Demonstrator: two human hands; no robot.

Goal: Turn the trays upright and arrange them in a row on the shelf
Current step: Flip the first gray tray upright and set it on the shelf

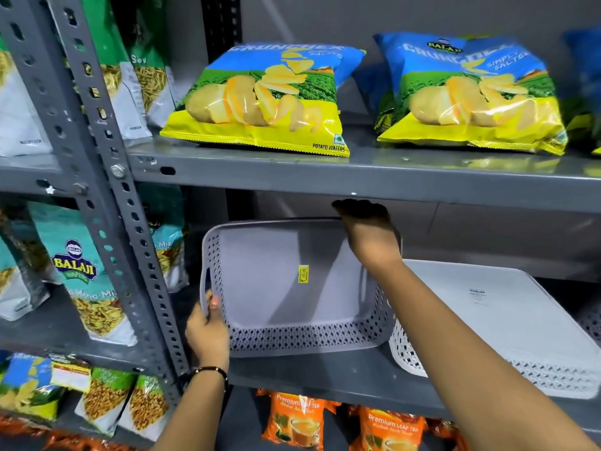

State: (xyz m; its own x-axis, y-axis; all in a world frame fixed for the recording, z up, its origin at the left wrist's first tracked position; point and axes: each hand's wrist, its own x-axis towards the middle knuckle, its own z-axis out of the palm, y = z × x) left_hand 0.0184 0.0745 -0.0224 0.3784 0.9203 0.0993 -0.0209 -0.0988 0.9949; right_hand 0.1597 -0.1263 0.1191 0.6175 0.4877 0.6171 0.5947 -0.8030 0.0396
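Trays on the middle grey shelf: two noted. Lilac tray stands tipped on its long side wall, open face toward the camera, yellow sticker on its inner floor. Left hand closed on the tray's left handle rim, thumb on the inside. Right hand clasps the upper right corner, fingers curled over the top edge. White tray lies upside down just beside it on the right, apparently touching its perforated wall. Crisp bags occupy the shelf above.
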